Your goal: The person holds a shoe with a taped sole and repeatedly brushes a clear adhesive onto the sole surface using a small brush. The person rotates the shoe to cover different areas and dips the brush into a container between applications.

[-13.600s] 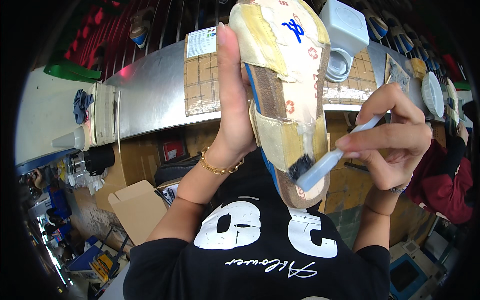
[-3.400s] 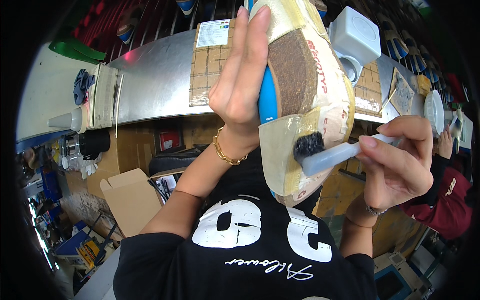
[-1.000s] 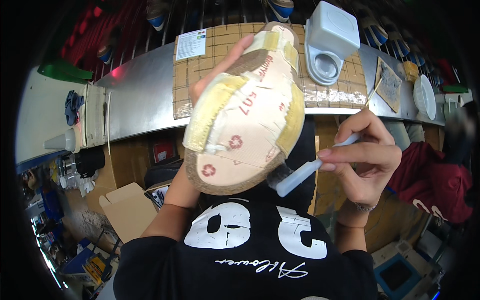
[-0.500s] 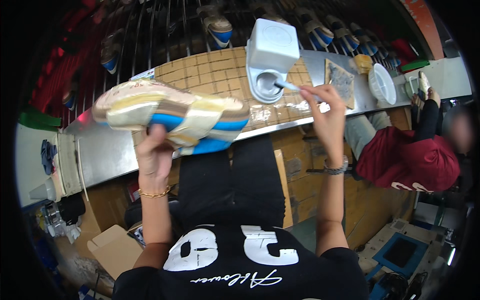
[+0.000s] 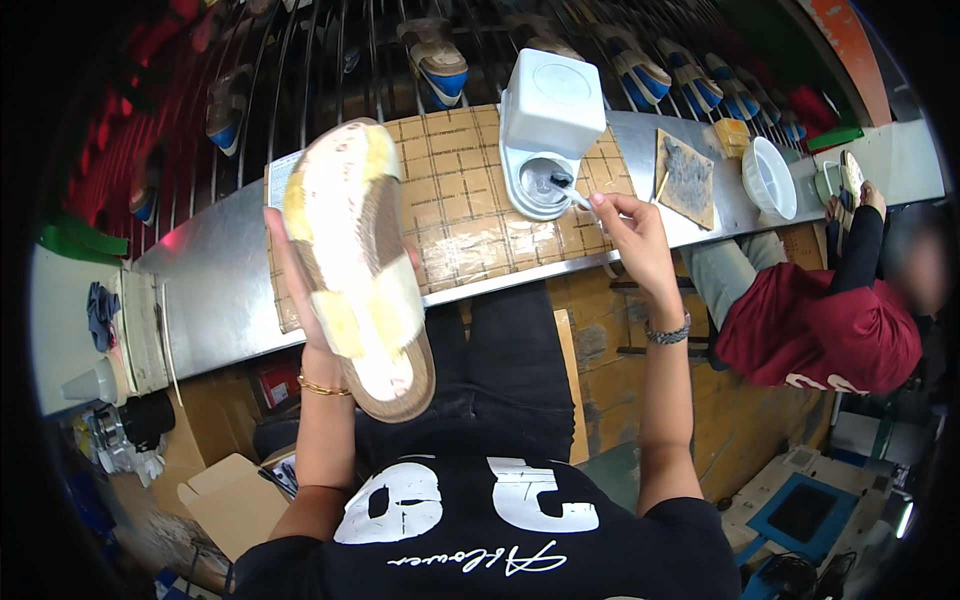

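A sandal [image 5: 345, 240] is held nearly upright by my left hand [image 5: 292, 275], its long flat face turned up. That face is pale, with cream and yellow band ends folded over it and a brown edge around it. My left fingers wrap its far side and are partly hidden. My right hand [image 5: 638, 240] pinches the pale handle of a small brush [image 5: 580, 199]. The brush's dark tip is down in the round cup of a white plastic dispenser [image 5: 552, 105], which has a boxy tank behind the cup.
A brown cardboard sheet [image 5: 455, 235] with a dark grid covers part of the metal bench [image 5: 205, 285]. Beyond it, several sandals on blue forms [image 5: 440, 75] sit on a barred rack. Right are a stained board [image 5: 687, 180], a white basket [image 5: 768, 178] and a co-worker in maroon [image 5: 815, 320].
My left hand has turned the sandal from lying sideways, blue form showing, to lengthwise with its pale face up. My right hand has lowered the brush slightly into the cup.
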The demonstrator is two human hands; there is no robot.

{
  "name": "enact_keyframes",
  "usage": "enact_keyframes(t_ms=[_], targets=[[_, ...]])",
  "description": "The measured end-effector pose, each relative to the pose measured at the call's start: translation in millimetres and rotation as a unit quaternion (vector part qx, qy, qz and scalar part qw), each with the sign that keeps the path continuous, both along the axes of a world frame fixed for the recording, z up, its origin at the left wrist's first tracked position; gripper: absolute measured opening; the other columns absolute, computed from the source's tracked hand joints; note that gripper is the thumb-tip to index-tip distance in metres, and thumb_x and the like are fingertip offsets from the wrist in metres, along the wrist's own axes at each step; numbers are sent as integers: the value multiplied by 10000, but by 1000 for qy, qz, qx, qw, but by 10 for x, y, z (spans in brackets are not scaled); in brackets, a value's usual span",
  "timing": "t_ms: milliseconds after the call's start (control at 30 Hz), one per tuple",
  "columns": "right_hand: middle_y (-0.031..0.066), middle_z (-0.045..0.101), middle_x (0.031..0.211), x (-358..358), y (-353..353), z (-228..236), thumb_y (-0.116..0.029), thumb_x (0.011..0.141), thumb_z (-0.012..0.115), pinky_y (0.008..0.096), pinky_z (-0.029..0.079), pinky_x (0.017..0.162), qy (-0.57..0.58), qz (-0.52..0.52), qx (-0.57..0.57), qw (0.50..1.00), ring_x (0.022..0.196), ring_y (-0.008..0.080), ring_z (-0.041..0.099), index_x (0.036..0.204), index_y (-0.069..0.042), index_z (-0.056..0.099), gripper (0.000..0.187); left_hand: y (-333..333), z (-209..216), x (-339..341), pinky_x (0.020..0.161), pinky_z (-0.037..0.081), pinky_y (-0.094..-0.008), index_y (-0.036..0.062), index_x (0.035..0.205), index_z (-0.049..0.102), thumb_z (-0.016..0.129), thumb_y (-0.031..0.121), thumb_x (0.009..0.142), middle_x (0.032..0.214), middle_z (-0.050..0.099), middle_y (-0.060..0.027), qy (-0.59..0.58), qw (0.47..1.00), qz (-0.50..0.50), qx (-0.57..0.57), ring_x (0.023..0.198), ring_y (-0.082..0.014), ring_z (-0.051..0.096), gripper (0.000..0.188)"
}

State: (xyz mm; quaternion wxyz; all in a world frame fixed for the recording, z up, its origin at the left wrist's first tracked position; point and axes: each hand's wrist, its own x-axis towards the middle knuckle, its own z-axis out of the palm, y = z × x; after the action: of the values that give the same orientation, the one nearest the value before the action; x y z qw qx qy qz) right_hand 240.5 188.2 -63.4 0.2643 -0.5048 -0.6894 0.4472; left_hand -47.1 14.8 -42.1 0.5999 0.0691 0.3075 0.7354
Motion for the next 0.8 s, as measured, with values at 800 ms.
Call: enact_keyframes(t_ms=[800], targets=[[70,611,882,-666,-929,1291,42,770,766,251,397,758,111,48,450,885,819,147,533,956,10,765,189,-149,277,472,820,541,-303,-94,1200,599,453,729,897,1043,702,-159,347,919,-124,141,960,-181,678,889]])
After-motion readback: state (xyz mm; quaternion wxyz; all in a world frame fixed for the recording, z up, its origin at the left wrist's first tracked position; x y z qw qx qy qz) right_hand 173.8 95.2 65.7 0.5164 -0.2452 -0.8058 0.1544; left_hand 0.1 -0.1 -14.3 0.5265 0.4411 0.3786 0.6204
